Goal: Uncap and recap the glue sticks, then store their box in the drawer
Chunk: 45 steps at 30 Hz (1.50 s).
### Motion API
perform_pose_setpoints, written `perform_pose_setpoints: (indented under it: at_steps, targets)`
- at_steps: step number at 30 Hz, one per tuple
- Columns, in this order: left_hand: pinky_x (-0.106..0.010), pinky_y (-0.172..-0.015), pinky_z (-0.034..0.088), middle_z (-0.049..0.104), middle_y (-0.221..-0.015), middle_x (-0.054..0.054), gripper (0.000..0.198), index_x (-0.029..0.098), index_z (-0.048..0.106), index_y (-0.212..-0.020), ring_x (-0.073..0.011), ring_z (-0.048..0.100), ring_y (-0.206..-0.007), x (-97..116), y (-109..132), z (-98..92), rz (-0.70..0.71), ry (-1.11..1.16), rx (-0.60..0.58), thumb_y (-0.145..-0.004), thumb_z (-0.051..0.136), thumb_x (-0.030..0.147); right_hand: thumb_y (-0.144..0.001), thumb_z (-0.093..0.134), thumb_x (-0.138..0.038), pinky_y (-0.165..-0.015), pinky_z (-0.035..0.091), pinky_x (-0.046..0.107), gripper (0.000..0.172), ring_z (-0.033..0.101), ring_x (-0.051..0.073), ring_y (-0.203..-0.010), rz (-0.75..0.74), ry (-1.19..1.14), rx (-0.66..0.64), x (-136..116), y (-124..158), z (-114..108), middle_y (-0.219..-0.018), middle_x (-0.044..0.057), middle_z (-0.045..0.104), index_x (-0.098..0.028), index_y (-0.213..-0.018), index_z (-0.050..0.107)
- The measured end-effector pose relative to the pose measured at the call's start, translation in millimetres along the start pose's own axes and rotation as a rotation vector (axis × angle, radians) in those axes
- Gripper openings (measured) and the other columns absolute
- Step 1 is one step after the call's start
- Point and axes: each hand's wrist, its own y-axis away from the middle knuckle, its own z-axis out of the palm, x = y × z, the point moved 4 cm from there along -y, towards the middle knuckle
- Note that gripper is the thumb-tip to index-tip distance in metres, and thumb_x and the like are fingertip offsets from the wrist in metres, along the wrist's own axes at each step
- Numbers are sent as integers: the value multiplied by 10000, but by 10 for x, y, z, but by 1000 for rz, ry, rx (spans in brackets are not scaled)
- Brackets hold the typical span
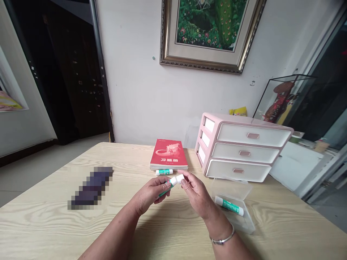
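Note:
My left hand [159, 188] is closed around the body of a green and white glue stick [166, 190], held tilted above the table. At the tube's upper end, my right hand [193, 189] pinches its white cap [180, 178] between thumb and fingers. Cap and tube are in line; whether they are fully apart I cannot tell. Just beyond my hands, a second glue stick [164, 172] lies in front of a red book [168, 153]. To the right, a third glue stick [229, 206] rests in an open clear plastic box [248, 224], partly hidden by my right forearm.
A pink and white drawer unit [244, 144] stands at the back right of the wooden table [48, 216]. On the left lies a dark, pixelated object [90, 188]. Behind the table is a wall with a framed picture [208, 59]. A glass case [282, 97] stands further right.

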Motion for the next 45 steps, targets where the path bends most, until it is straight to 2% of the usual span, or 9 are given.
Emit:
perform_pose_setpoints:
  at_steps: [13, 20, 26, 28, 31, 33, 35, 41, 45]
  targets:
    - [-223, -464, 198, 528, -719, -6, 251, 137, 605, -912, -75, 387, -548, -55, 0, -32, -41, 57, -74, -870, 593, 384, -979, 490, -347, -801, 475, 271, 332, 601, 159, -923, -67, 53, -74, -71, 11, 8, -1120, 53, 653, -247, -1285, 570]
    - [-223, -478, 200, 519, -720, 3, 308, 134, 609, -925, -65, 352, -549, -50, 14, -22, -44, -11, -116, -874, 612, 438, -967, 505, -417, -698, 454, 246, 294, 577, 135, -762, 13, 8, -139, -68, 11, 77, -891, 23, 669, -196, -1114, 630]
    - [-215, -501, 235, 505, -723, 18, 389, 141, 613, -963, -66, 352, -569, -48, 23, 2, -48, -111, -103, -881, 591, 521, -954, 495, -487, -544, 374, 235, 346, 472, 108, -561, 89, 99, -97, 49, 18, 110, -620, -30, 545, -174, -914, 636]
    - [-215, -500, 235, 510, -740, 14, 392, 143, 610, -974, -66, 354, -572, -43, 27, 7, -47, -111, -110, -882, 587, 524, -956, 495, -476, -590, 408, 237, 326, 517, 117, -620, 79, 71, -83, 33, 22, 100, -690, -15, 584, -176, -964, 622]
    - [-218, -495, 221, 496, -736, 16, 391, 145, 599, -949, -67, 338, -564, -35, 27, -5, -41, -95, -114, -884, 578, 529, -966, 497, -427, -727, 462, 255, 332, 588, 138, -788, 51, -45, -114, -28, 28, 98, -895, 17, 646, -205, -1209, 544]
    - [-221, -494, 215, 486, -737, 17, 389, 146, 593, -939, -67, 330, -562, -29, 24, -20, -27, -88, -114, -885, 574, 531, -960, 512, -398, -763, 469, 266, 343, 596, 144, -835, 42, -97, -147, -50, 29, 106, -961, 30, 656, -216, -1251, 524]
    - [-223, -495, 215, 484, -737, 17, 401, 146, 595, -953, -69, 326, -561, -31, 21, -34, -21, -110, -111, -885, 568, 540, -949, 531, -384, -739, 470, 262, 305, 590, 143, -811, 48, -102, -155, -36, 24, 114, -940, 32, 660, -203, -1192, 563]
    - [-214, -515, 259, 504, -743, 14, 431, 153, 610, -923, -81, 358, -594, -42, 25, -31, -34, -263, -74, -881, 551, 578, -921, 545, -472, -518, 374, 232, 323, 478, 112, -550, 145, 46, -105, 111, 3, 117, -643, -25, 569, -175, -1021, 626]
    - [-213, -517, 263, 501, -725, 26, 413, 164, 603, -926, -82, 357, -587, -30, 32, 2, -37, -261, -90, -886, 547, 571, -939, 490, -520, -519, 359, 241, 366, 467, 117, -543, 128, 144, -78, 109, 9, 81, -604, -22, 535, -182, -867, 611]
